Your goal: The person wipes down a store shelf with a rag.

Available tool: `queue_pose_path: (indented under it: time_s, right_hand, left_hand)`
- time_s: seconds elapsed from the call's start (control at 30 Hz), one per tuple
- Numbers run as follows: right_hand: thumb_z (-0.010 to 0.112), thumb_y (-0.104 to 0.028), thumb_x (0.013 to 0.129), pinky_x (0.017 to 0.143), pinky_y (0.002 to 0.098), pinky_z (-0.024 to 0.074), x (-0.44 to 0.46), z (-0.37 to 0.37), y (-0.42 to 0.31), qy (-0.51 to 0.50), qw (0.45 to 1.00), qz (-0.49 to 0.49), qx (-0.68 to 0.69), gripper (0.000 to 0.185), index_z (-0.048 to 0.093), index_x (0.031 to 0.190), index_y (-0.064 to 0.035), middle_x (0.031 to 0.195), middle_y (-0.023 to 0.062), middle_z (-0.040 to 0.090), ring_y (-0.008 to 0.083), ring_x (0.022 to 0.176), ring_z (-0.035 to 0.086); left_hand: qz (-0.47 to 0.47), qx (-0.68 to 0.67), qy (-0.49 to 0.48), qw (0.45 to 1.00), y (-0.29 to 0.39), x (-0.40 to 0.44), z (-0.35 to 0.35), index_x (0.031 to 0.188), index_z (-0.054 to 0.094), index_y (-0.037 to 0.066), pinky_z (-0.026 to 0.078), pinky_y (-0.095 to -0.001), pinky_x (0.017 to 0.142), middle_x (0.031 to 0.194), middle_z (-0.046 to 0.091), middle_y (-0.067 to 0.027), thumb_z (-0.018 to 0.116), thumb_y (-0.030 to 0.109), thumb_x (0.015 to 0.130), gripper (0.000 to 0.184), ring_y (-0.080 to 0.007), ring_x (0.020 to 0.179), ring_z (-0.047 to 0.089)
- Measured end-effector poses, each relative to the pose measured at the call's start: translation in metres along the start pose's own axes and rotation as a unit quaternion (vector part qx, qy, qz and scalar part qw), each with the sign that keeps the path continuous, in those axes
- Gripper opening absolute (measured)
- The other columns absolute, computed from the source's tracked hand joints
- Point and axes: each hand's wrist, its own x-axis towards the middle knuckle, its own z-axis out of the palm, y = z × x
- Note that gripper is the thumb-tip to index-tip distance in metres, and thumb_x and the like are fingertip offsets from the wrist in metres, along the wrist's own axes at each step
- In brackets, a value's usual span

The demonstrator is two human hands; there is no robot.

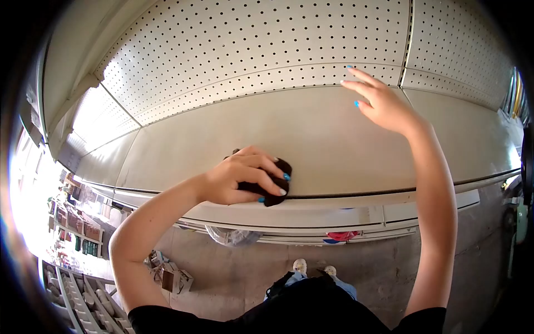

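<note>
My left hand presses a dark, crumpled cloth onto the front edge of a beige metal shelf, its fingers curled over the cloth. Part of the cloth hangs just past the shelf's front lip. Farther right and higher, my right hand is raised near the back of the shelf, before the perforated back panel. Its fingers are spread and hold nothing.
Lower shelves bear a clear plastic-wrapped item and a pink item. Cardboard boxes lie on the floor at the lower left. A rack stands at the far lower left.
</note>
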Motion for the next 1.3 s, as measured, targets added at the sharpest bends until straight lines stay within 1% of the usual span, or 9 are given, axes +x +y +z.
queue_pose_path:
  time_s: [0.1, 0.3, 0.47, 0.6, 0.7, 0.8, 1.07, 1.23, 1.3]
  right_hand:
    - [0.047, -0.012, 0.091, 0.098, 0.0391, 0.0445, -0.001, -0.001, 0.004, 0.019, 0.999, -0.015, -0.03, 0.04, 0.051, 0.13, -0.014, 0.149, 0.0045, 0.031, 0.0262, 0.119, 0.052]
    - [0.049, -0.016, 0.09, 0.095, 0.039, 0.0455, 0.005, 0.009, -0.013, -0.067, 0.997, -0.032, -0.017, 0.038, 0.052, 0.128, -0.0121, 0.146, 0.0059, 0.036, 0.0262, 0.117, 0.053]
    - [0.049, -0.012, 0.091, 0.096, 0.0375, 0.0445, 0.009, 0.019, -0.02, -0.045, 0.993, -0.105, 0.005, 0.035, 0.055, 0.126, -0.0135, 0.144, 0.0061, 0.038, 0.027, 0.118, 0.052]
    - [0.048, -0.008, 0.091, 0.094, 0.0357, 0.0451, 0.005, 0.013, -0.016, -0.035, 0.996, -0.087, 0.016, 0.034, 0.056, 0.124, -0.0128, 0.139, 0.0076, 0.044, 0.0265, 0.116, 0.053]
    - [0.048, -0.007, 0.091, 0.091, 0.0347, 0.0466, 0.011, 0.015, -0.003, 0.069, 0.993, -0.092, -0.007, 0.032, 0.057, 0.121, -0.0106, 0.13, 0.0079, 0.052, 0.0253, 0.109, 0.056]
    - [0.047, -0.012, 0.09, 0.085, 0.0374, 0.0488, 0.008, 0.007, -0.002, 0.149, 0.988, -0.038, 0.004, 0.025, 0.06, 0.111, -0.0099, 0.119, 0.0052, 0.059, 0.0255, 0.103, 0.059]
    - [0.049, -0.012, 0.088, 0.075, 0.0382, 0.052, 0.001, -0.009, -0.001, 0.267, 0.961, 0.048, 0.055, 0.021, 0.061, 0.106, -0.0095, 0.105, 0.0072, 0.065, 0.0261, 0.091, 0.064]
    - [0.055, -0.008, 0.085, 0.071, 0.0366, 0.0529, 0.008, -0.011, 0.001, 0.363, 0.926, 0.015, 0.103, 0.018, 0.06, 0.102, -0.0071, 0.097, 0.0084, 0.067, 0.0254, 0.087, 0.065]
    - [0.056, -0.005, 0.083, 0.068, 0.0358, 0.0527, 0.007, -0.015, -0.005, 0.409, 0.905, -0.001, 0.119, 0.017, 0.06, 0.099, -0.0059, 0.094, 0.009, 0.067, 0.0257, 0.081, 0.065]
  left_hand:
    - [-0.005, 0.008, 0.01, 1.0, 0.001, -0.012, -0.001, 0.1, 0.071, 0.02, 0.036, -0.0405, 0.1, 0.116, 0.06, 0.0005, 0.075, 0.002, 0.067, 0.037, -0.0248, 0.115, 0.047]
    - [-0.017, 0.019, 0.038, 0.999, -0.001, 0.0, 0.005, 0.095, 0.071, 0.015, 0.036, -0.0417, 0.097, 0.114, 0.062, -0.0039, 0.077, 0.003, 0.061, 0.037, -0.0271, 0.112, 0.05]
    - [0.033, 0.031, 0.046, 0.998, -0.001, 0.049, 0.019, 0.101, 0.07, 0.013, 0.036, -0.0411, 0.101, 0.115, 0.06, -0.0037, 0.073, 0.001, 0.067, 0.036, -0.0264, 0.113, 0.049]
    - [0.088, 0.037, 0.04, 0.995, -0.002, 0.098, 0.038, 0.106, 0.068, 0.016, 0.035, -0.0408, 0.102, 0.116, 0.059, -0.0016, 0.071, 0.002, 0.071, 0.037, -0.0251, 0.115, 0.046]
    - [0.089, 0.052, 0.051, 0.993, 0.007, 0.114, 0.048, 0.107, 0.068, 0.018, 0.036, -0.0405, 0.102, 0.116, 0.058, -0.0013, 0.069, 0.004, 0.074, 0.036, -0.0253, 0.115, 0.045]
    - [0.083, 0.081, 0.065, 0.991, 0.013, 0.11, 0.053, 0.107, 0.068, 0.018, 0.037, -0.0407, 0.101, 0.117, 0.058, -0.0014, 0.069, 0.005, 0.075, 0.035, -0.0258, 0.115, 0.046]
    - [0.051, 0.067, 0.021, 0.996, 0.017, 0.07, 0.034, 0.112, 0.065, 0.016, 0.036, -0.0402, 0.102, 0.121, 0.055, -0.0022, 0.067, 0.001, 0.075, 0.04, -0.0268, 0.114, 0.046]
    - [-0.055, 0.176, 0.102, 0.978, -0.054, 0.102, 0.009, 0.117, 0.06, 0.019, 0.034, -0.0393, 0.102, 0.118, 0.055, -0.0019, 0.065, 0.004, 0.078, 0.042, -0.0261, 0.115, 0.045]
    - [-0.126, 0.201, 0.083, 0.968, -0.069, 0.131, 0.001, 0.12, 0.057, 0.019, 0.032, -0.0405, 0.104, 0.122, 0.051, -0.0028, 0.061, 0.009, 0.083, 0.038, -0.0274, 0.119, 0.04]
